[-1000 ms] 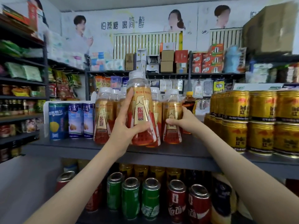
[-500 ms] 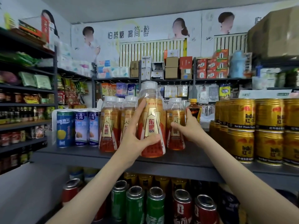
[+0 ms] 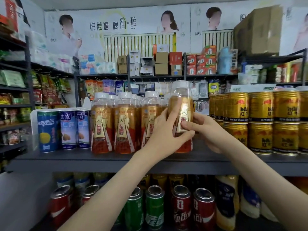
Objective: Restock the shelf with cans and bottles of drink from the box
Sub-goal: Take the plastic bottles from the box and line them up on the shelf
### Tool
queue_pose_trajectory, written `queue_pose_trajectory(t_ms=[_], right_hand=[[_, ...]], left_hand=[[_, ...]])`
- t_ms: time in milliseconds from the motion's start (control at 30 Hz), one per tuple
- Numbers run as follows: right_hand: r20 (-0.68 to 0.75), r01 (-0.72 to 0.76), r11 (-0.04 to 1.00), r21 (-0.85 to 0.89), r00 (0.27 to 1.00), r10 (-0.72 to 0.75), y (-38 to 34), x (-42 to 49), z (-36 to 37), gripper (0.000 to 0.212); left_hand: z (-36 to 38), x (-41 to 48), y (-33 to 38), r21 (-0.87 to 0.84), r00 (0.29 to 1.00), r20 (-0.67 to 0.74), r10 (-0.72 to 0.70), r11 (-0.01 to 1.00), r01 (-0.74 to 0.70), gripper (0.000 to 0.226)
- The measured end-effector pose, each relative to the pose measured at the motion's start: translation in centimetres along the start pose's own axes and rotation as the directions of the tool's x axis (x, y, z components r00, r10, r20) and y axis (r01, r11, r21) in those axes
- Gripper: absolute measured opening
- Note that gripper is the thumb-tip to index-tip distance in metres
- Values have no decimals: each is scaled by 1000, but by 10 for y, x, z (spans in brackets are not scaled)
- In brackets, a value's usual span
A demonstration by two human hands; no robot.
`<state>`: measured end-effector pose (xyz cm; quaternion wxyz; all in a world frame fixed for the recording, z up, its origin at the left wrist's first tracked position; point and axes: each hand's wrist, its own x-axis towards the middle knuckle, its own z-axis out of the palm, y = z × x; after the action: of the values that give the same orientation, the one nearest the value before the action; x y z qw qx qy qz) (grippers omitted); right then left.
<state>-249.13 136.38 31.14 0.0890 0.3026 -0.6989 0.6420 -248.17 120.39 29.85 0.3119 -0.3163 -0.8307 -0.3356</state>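
One 东鹏 bottle between left hand and right hand

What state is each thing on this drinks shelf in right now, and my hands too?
Held amber bottle: upright, capped, gripped by both hands.
Left hand: curled round that bottle.
Right hand: curled round that bottle.
Shelved amber bottles: upright, capped, in rows.
Gold Red Bull cans: upright, stacked two high.
Blue cans: upright, side by side.
Lower-shelf cans: upright.
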Motion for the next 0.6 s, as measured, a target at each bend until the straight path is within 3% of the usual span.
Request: queue_pose_trajectory(t_ms=[133, 200, 333, 600], right_hand=[[-128, -21, 999, -29, 992, 17, 18, 3, -5, 43], [-146, -26, 995, -93, 989, 12, 27, 5, -6, 52], [-104, 28, 974, -227, 993, -53, 34, 10, 0, 88], [-31, 63, 882, -468, 996, -88, 40, 21, 15, 86]], left_hand=[[-10, -12, -34, 486, 971, -119, 209, 865, -127, 70], [-15, -15, -57, 610, 978, -104, 181, 788, -81, 77], [-18, -16, -79, 682, 989, -72, 128, 730, -45, 78], [-17, -15, -83, 719, 986, -93, 136, 694, -28, 77]])
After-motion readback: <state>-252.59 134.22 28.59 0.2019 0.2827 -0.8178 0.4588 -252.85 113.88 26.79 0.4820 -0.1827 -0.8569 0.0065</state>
